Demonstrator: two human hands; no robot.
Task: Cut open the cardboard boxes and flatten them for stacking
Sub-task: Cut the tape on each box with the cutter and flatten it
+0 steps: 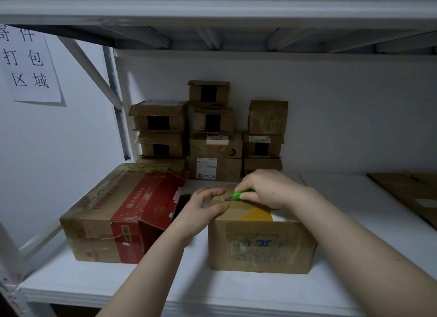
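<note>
On the white shelf (142, 286), near the front, sits a brown cardboard box (260, 243). The left hand (201, 212) curls its fingers over the box's top left corner and holds it. The right hand (267, 189) grips a green box cutter (241, 194), with the blade down on the taped top. A red and brown box (123, 212) lies just beside it on the left. More small boxes (212, 137) are piled at the back.

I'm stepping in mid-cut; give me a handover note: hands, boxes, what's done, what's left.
Left hand grips the top left corner of the front box. Right hand holds the green knife, blade on the top tape.
Red box sits left, end flap open; small boxes stacked behind; flat cardboard far right.
Front box not yet open.
Left: slit this tape, flatten, then the rest.
</note>
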